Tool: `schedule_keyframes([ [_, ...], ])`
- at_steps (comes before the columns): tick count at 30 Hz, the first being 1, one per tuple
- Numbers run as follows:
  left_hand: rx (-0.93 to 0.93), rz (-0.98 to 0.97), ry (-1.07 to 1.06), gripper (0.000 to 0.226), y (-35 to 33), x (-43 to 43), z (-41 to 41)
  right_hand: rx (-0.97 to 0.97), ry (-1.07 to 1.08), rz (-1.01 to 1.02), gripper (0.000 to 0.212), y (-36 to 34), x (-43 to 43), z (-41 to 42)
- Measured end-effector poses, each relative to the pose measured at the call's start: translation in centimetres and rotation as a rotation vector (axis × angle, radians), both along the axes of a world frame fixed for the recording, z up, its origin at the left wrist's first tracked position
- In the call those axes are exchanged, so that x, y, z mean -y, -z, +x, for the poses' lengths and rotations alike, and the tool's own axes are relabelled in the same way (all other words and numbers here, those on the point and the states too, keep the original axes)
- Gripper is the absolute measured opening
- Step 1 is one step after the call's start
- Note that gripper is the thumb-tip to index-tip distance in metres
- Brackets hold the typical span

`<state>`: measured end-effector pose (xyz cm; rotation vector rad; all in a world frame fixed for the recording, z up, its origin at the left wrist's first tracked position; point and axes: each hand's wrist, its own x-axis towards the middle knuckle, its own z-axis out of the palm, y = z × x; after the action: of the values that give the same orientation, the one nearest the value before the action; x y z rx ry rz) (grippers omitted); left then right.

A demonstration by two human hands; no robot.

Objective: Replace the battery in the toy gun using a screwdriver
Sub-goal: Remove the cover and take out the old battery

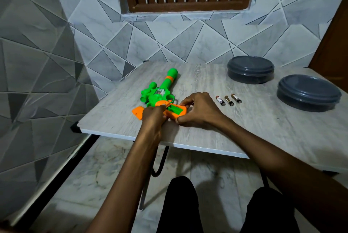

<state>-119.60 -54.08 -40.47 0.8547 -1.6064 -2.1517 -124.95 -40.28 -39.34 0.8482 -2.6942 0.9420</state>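
Lying flat on the bench [207, 135], the toy gun [166, 84] was clamped at its handle by the curled left grip [153, 116] and pinched by the right grip [197, 109], likely so its open battery bay [176, 110] faced up.

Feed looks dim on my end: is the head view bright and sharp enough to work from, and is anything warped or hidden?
Head view: dim, even light, no glare; toy gun and three batteries sharp, battery labels too small to read; wide-angle lens bends the window frame and wall tiles near the borders; left hand and right hand cover part of the orange grip.
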Motion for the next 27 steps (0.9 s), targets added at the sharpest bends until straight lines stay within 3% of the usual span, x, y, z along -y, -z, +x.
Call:
schedule_keyframes([
  [2,0.019,-0.168,-0.033,0.020,0.4,0.7,0.4,-0.025,-0.004,0.016,0.047,0.0,0.1,0.2],
  [3,0.041,-0.256,-0.047,0.035,0.7,1.1,0.5,-0.017,-0.003,0.020,0.048,0.0,0.1,0.3],
  [5,0.023,-0.313,-0.033,0.047,1.0,1.4,0.9,-0.002,0.008,0.029,0.048,0.2,0.2,0.3],
  [10,-0.109,-0.319,0.099,0.009,0.1,0.1,1.2,0.180,0.059,0.100,0.076,-0.5,-1.7,0.5],
  [15,-0.252,-0.534,0.251,0.007,-0.3,-3.6,0.8,0.099,0.037,0.295,0.020,-0.3,-7.4,-0.8],
  [17,-0.275,-0.732,0.394,0.008,-0.2,-5.1,0.1,0.204,0.123,0.323,0.020,-0.5,-9.6,-0.7],
  [19,-0.236,-1.049,0.508,0.019,0.0,-6.6,-1.0,0.167,0.271,0.305,0.032,-0.3,-11.6,-0.7],
  [22,-0.099,-1.427,0.654,0.037,0.4,-8.5,-2.4,0.118,0.406,0.230,0.029,0.0,-13.4,-0.6],
  [27,0.047,-1.534,0.760,0.055,1.2,-10.3,-2.7,0.087,0.505,0.036,0.016,0.9,-14.6,-0.6],
])
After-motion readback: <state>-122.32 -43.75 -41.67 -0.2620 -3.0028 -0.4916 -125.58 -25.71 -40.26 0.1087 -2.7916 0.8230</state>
